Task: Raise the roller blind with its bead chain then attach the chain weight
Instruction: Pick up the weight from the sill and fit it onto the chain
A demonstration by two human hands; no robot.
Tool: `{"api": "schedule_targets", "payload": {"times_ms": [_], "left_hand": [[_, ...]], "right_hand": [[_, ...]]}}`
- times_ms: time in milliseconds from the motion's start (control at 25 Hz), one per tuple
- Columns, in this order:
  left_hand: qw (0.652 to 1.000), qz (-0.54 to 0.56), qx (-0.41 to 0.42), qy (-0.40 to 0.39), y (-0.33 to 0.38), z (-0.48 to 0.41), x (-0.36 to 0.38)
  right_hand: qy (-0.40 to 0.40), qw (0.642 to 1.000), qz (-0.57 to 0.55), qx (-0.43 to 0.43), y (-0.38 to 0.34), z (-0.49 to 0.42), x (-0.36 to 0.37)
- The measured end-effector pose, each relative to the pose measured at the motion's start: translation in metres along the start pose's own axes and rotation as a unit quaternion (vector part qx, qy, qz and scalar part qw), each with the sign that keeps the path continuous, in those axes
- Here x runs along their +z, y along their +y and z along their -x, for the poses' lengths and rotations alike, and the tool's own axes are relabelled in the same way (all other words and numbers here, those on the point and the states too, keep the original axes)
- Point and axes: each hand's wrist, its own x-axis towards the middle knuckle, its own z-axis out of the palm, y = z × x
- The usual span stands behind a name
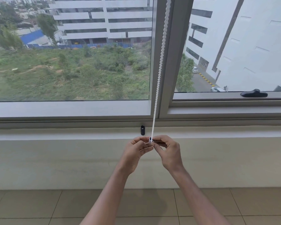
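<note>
A white bead chain point(160, 65) hangs taut in front of the window's middle post, from the top of the view down to my hands. At its lower end sits a small chain weight point(151, 140), white outside with a dark inside. My left hand point(137, 151) and my right hand point(167, 150) meet there, fingertips pinched on the weight and the chain's bottom loop. A second small dark cylinder point(142, 130) stands upright on the sill, just left of the chain. The roller blind itself is out of view above.
The grey window frame point(71, 109) and a pale ledge point(55, 133) run across the view. A black window handle point(253, 93) lies on the right sash. Below are a plain wall and a tiled floor point(39, 207).
</note>
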Motion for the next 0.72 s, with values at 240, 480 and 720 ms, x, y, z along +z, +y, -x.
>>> {"api": "schedule_targets", "payload": {"times_ms": [240,480,720], "left_hand": [[0.935,-0.298,0.182,0.053,0.016,0.005,0.021],[0.874,-0.43,0.197,0.111,0.034,-0.006,0.035],[0.85,-0.476,0.146,0.171,0.04,-0.017,0.039]], "right_hand": [[0.008,1.0,-0.027,0.003,-0.004,-0.003,0.007],[0.032,0.998,-0.051,0.018,-0.004,-0.01,0.017],[0.046,0.997,-0.056,0.029,0.001,-0.022,0.032]]}}
